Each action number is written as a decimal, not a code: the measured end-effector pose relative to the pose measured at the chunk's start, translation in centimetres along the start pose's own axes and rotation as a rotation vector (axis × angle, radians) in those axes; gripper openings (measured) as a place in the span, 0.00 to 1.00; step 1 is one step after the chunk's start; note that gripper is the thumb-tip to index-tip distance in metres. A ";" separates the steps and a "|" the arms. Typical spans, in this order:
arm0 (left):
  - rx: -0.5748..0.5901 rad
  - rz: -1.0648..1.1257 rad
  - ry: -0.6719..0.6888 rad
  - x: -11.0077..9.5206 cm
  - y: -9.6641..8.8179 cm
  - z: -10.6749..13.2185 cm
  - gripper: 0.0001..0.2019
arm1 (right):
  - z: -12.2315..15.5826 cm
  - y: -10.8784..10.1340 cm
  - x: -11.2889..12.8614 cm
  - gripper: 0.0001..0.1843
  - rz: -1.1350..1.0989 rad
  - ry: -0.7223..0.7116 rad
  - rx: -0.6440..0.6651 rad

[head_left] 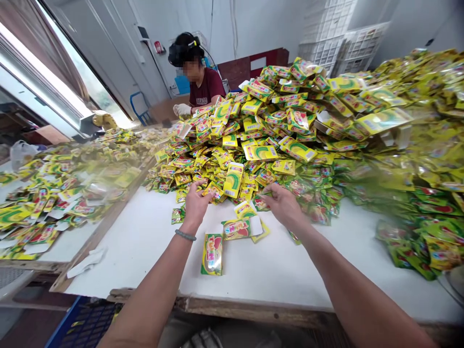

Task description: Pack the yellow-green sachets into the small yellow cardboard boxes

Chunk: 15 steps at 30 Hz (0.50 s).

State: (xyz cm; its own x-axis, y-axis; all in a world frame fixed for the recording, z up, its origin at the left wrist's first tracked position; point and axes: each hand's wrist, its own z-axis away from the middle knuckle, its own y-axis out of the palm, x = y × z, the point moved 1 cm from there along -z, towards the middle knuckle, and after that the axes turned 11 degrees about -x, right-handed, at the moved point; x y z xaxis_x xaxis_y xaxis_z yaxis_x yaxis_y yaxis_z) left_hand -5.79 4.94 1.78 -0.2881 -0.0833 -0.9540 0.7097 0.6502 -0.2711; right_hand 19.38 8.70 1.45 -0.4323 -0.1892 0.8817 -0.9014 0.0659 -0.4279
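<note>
My left hand point(195, 205), with a bracelet at the wrist, is at the front foot of the heap. Its thumb and fingers close on the edge of a small yellow sachet point(216, 192). To the right, my right hand point(285, 207) reaches in with its fingers pinched at a green sachet point(261, 203). Between the hands, a yellow box point(234, 180) leans on the heap. A green and yellow box point(236, 229) with a raised white flap lies nearer me, beside a yellow piece point(245, 209). Closest stands or lies another box point(212, 255); its lettering faces up.
A tall heap of yellow boxes point(261, 152) and sachets covers the back of the white table point(145, 251). More packets point(39, 212) lie left of a wooden strip point(108, 208). A co-worker point(205, 87) with a gloved hand sits behind. A blue crate point(83, 321) is below the edge.
</note>
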 end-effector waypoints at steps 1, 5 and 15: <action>0.042 0.112 -0.059 -0.4 0.0 0.8 0.26 | 0.2 0.4 0.0 0.10 -0.115 0.020 0.015; 0.168 0.304 -0.206 -1.3 0.6 4.2 0.24 | 1.0 1.8 0.6 0.22 -0.491 0.101 0.128; 0.399 0.424 -0.349 -1.3 2.5 7.4 0.22 | 1.6 2.8 0.6 0.19 -0.494 0.023 0.066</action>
State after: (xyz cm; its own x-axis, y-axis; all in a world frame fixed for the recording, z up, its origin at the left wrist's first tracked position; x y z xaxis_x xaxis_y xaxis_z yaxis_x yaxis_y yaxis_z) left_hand 1.07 1.10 1.37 0.2441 -0.1653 -0.9556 0.9178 0.3576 0.1726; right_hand 16.60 7.24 0.46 0.0452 -0.1607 0.9860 -0.9955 -0.0890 0.0311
